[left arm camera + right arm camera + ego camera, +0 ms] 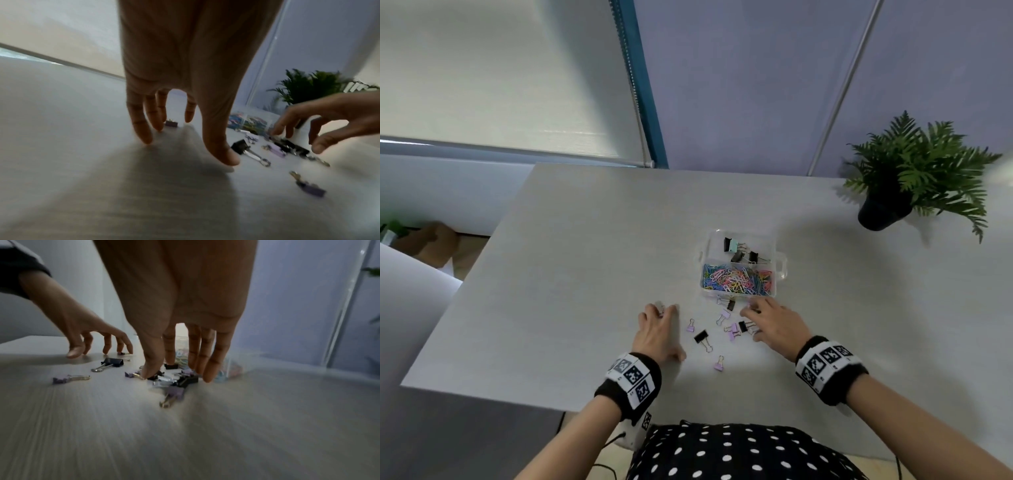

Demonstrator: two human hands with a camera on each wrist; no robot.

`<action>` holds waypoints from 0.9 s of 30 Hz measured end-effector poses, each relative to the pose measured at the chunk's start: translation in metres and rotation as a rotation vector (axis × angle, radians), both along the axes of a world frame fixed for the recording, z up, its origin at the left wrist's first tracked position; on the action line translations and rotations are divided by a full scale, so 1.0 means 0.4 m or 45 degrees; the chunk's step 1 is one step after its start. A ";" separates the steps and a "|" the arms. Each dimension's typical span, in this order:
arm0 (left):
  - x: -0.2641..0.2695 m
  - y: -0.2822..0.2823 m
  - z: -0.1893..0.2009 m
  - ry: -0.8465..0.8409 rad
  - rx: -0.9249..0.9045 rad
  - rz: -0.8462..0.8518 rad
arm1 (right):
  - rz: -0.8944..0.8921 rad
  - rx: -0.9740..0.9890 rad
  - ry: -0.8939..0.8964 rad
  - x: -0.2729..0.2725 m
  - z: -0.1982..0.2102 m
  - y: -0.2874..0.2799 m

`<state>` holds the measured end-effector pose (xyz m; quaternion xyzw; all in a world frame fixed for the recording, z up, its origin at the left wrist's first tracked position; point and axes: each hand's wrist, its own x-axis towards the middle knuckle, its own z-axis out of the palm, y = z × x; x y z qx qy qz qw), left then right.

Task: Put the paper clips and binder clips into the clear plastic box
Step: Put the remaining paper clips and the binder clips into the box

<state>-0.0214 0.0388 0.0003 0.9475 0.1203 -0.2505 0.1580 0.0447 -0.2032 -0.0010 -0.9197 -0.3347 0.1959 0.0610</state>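
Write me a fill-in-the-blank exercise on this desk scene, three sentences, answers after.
1. In the clear plastic box, the coloured paper clips fill the compartment ____ to the person.
2. The binder clip lying nearest the person on the table is ____ in colour.
3. The potted fern stands on the side of the person's ____ hand.

Missing words: nearer; purple; right

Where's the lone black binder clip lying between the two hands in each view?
Head: black binder clip lies low centre, between left hand and right hand.
Left wrist: clip sits just right of the thumb tip.
Right wrist: clip lies left of centre, below the other hand.
Shared landmark: clear plastic box of paper clips, beyond the clips in all views.
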 end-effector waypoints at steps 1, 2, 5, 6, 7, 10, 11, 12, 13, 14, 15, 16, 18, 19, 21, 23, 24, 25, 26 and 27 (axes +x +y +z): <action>0.002 -0.012 -0.002 -0.015 -0.001 -0.042 | -0.048 0.014 0.041 -0.001 -0.004 -0.004; 0.007 -0.024 -0.005 -0.028 -0.012 -0.076 | -0.092 0.047 0.081 -0.002 -0.008 -0.006; 0.024 -0.055 -0.007 -0.037 -0.096 -0.098 | -0.177 0.148 0.165 -0.008 -0.024 -0.001; 0.028 -0.065 -0.005 -0.041 -0.128 -0.110 | -0.195 0.181 0.187 -0.010 -0.029 0.003; 0.033 -0.073 -0.004 -0.048 -0.146 -0.136 | -0.212 0.216 0.204 -0.011 -0.035 0.008; 0.047 -0.087 -0.003 -0.093 -0.196 -0.204 | -0.258 0.300 0.213 -0.008 -0.048 0.021; 0.051 -0.088 -0.003 -0.101 -0.215 -0.215 | -0.266 0.316 0.213 -0.007 -0.050 0.023; 0.055 -0.088 -0.003 -0.101 -0.230 -0.220 | -0.269 0.328 0.217 -0.005 -0.049 0.025; 0.057 -0.087 -0.004 -0.103 -0.244 -0.223 | -0.268 0.334 0.217 -0.005 -0.048 0.025; 0.057 -0.086 -0.005 -0.104 -0.255 -0.227 | -0.262 0.336 0.210 -0.004 -0.047 0.024; 0.057 -0.083 -0.005 -0.108 -0.271 -0.231 | -0.256 0.337 0.205 -0.003 -0.045 0.023; 0.056 -0.080 -0.006 -0.115 -0.292 -0.229 | -0.251 0.342 0.205 -0.002 -0.044 0.021; 0.056 -0.072 -0.009 -0.125 -0.346 -0.200 | -0.254 0.353 0.217 0.001 -0.045 0.015; 0.057 -0.067 -0.010 -0.124 -0.366 -0.183 | -0.252 0.357 0.224 0.001 -0.045 0.011; 0.058 -0.058 -0.011 -0.117 -0.378 -0.168 | -0.231 0.369 0.216 0.001 -0.046 0.004; 0.058 -0.050 -0.012 -0.114 -0.372 -0.168 | -0.208 0.387 0.207 0.002 -0.045 0.000; 0.057 -0.047 -0.014 -0.118 -0.375 -0.163 | -0.204 0.393 0.213 0.003 -0.043 -0.001; 0.056 -0.044 -0.017 -0.127 -0.384 -0.156 | -0.210 0.400 0.231 0.005 -0.041 -0.002; 0.054 -0.042 -0.020 -0.137 -0.393 -0.146 | -0.225 0.411 0.254 0.006 -0.039 -0.005; 0.052 -0.040 -0.024 -0.146 -0.401 -0.132 | -0.247 0.432 0.270 0.007 -0.038 -0.010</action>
